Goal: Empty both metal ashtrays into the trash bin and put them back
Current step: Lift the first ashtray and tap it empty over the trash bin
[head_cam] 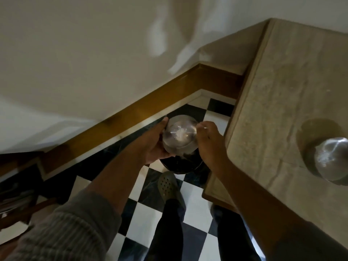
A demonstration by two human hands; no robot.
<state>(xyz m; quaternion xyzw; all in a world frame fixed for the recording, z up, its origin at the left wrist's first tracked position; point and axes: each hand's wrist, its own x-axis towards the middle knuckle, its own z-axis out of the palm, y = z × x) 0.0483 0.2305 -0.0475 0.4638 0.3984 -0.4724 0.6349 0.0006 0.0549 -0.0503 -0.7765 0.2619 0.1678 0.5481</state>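
I hold a round metal ashtray (179, 136) between both hands, directly above a dark trash bin (178, 165) on the floor. My left hand (152, 144) grips its left side with the thumb on the rim. My right hand (210, 142) pinches its right rim. The ashtray's shiny surface faces me, with pale ash-like specks on it. A second metal ashtray (331, 159) sits on the stone tabletop (282, 110) at the right edge of the view. Most of the bin is hidden under the held ashtray and my hands.
The floor is black-and-white checkered tile (150, 210). A wooden baseboard (131, 119) runs along the white wall behind the bin. My foot in a perforated clog (166, 186) stands just in front of the bin. Dark wooden furniture (17, 189) is at the left.
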